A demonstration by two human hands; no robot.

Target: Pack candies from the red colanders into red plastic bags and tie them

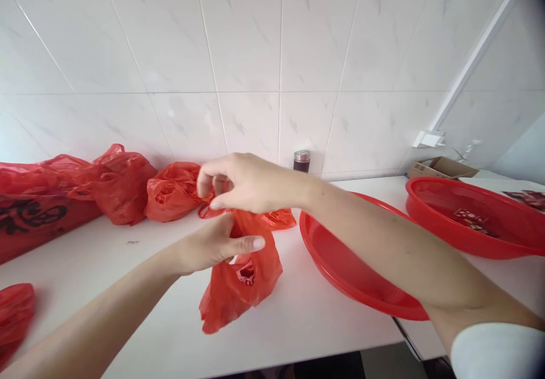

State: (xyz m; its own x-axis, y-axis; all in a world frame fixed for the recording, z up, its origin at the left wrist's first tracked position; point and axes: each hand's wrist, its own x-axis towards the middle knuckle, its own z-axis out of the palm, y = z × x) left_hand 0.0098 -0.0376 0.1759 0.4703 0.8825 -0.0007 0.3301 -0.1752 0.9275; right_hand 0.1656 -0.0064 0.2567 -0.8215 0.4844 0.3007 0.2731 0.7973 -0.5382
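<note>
A red plastic bag (251, 288) hangs in front of me over the white table, with a small printed item showing through it. My left hand (219, 243) is closed round the upper part of this bag, its thumb across the front. Just above, my right hand (238, 183) is bent over the top of the bag, thumb and fingers curled toward each other at a thin red strip of plastic. Behind both hands, another piece of red bag (279, 219) lies on the table.
Filled red bags (121, 186) line the wall on the left. To the right are a red basket (340, 260) and a second one (430, 220) holding small packets. A dark jar (302, 161) and a cardboard box (443, 167) stand at the back. Another red bag (15, 316) sits lower left.
</note>
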